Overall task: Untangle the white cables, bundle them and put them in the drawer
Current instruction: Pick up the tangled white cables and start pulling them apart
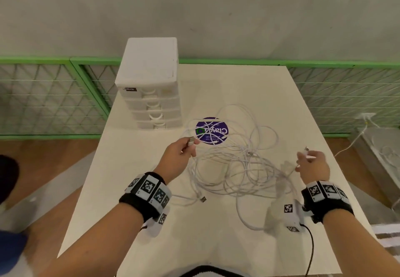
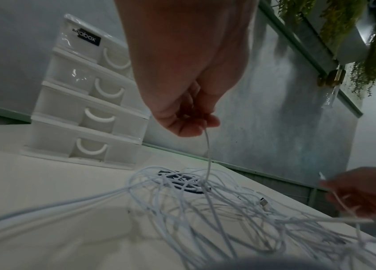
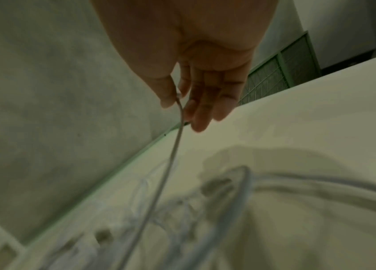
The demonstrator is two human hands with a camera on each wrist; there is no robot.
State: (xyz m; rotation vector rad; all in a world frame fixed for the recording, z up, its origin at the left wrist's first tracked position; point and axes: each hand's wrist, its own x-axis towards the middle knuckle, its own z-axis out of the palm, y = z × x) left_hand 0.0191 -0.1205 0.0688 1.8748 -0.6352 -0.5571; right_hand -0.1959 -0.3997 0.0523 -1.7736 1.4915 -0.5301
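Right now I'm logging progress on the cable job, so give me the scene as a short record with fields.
left hand: pinches a cable end with a plug, lifted above the table
right hand: pinches another cable end, also lifted
white cables: still one tangled heap of loops on the table, between the hands
loose plug: lies on the table near the left wrist
drawer unit: four drawers, all closed, at the far left of the table
purple sticker: under the far loops
progress: untangling under way; nothing bundled or stowed

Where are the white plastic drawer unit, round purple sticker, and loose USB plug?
white plastic drawer unit (image 1: pixel 149 60), head view, top panel.
round purple sticker (image 1: pixel 211 131), head view, centre.
loose USB plug (image 1: pixel 203 199), head view, metal tip.
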